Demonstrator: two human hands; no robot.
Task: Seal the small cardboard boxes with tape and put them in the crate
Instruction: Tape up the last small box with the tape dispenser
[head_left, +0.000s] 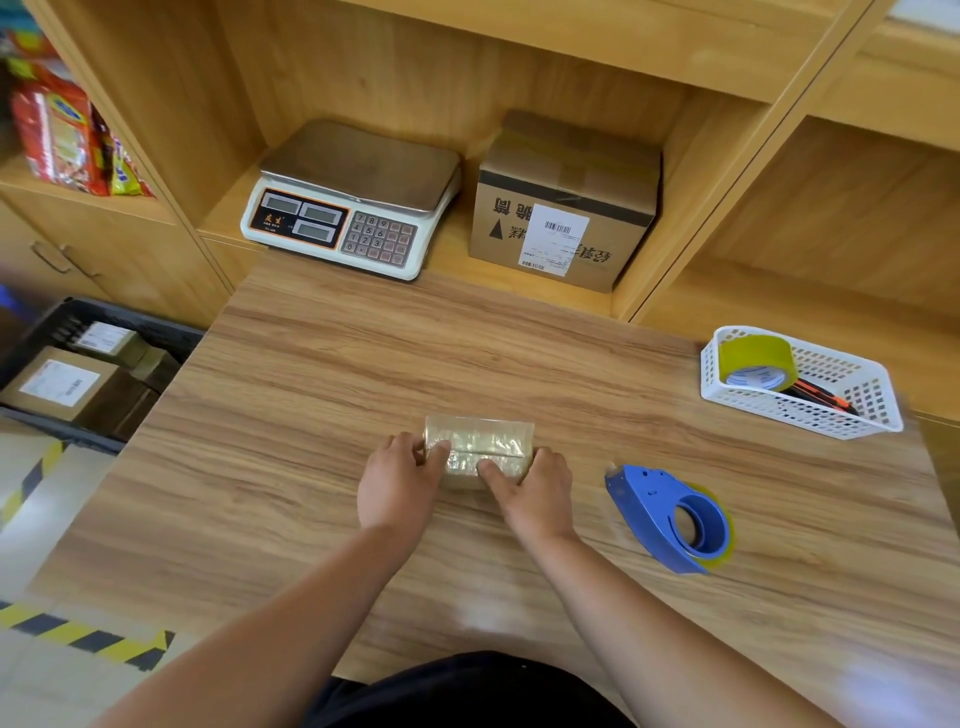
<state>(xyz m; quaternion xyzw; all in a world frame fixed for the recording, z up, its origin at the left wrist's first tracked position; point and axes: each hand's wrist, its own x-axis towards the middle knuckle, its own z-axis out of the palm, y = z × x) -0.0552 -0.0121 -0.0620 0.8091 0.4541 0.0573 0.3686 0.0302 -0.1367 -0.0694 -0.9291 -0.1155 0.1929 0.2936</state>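
Both on the box! The left grip (397, 480) was closed round the left end of the small cardboard box (478, 444), thumb laid flat on the taped top. The right grip (535, 486) was closed round the right end, its thumb pressing the top close to the near edge. Neither had any slack; both were holding the box between them.

The box sat flat on the desk (311, 374), in the middle and towards the near side, its top glossy with clear tape. Bare wood lay all round it, with wide room to the far side and to the left.

To the right, near but apart from the right grip, a blue tape dispenser (670, 519) lay on its side. Further right, at the desk's far right corner, a white basket (852, 410) held a yellow tape roll (756, 361) and an orange-and-black knife (821, 395).

Off the desk's left edge and lower down, the black crate (130, 317) held labelled boxes (57, 384). Nothing lay on the desk between the box and that edge.

At the far side, on the shelf (452, 260), a scale (353, 197) stood just left of a large cardboard box (566, 202).
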